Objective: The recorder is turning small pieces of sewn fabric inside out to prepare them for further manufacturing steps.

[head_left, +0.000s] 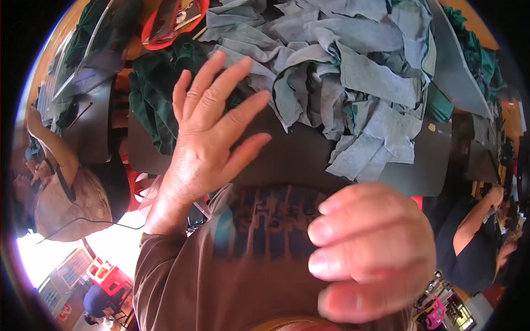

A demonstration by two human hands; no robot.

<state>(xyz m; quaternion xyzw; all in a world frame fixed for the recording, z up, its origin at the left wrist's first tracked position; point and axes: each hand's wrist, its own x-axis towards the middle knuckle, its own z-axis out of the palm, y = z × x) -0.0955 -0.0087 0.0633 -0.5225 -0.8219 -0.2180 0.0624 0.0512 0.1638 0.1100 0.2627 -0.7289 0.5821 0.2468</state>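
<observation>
My left hand (207, 118) is raised over the near table edge, its fingers spread and nothing in them. Just beyond its fingertips lies dark green cloth (152, 91), partly hidden by the hand. My right hand (378, 254) is close to the camera in front of my brown shirt, slightly blurred. Its fingers bend loosely, their tips apart, and no object shows in them; the palm is hidden. A large heap of grey-blue cloth pieces (370, 71), some with green edges or undersides, spreads over the far middle and right of the table, touched by neither hand.
The dark table (248, 151) has a red tray (176, 25) with tools at its far left. Dividing panels (461, 55) rise at the sides, with more green cloth (477, 55) beyond the right one. Other people (77, 198) sit left and right (472, 243). Red stools (107, 276) stand behind.
</observation>
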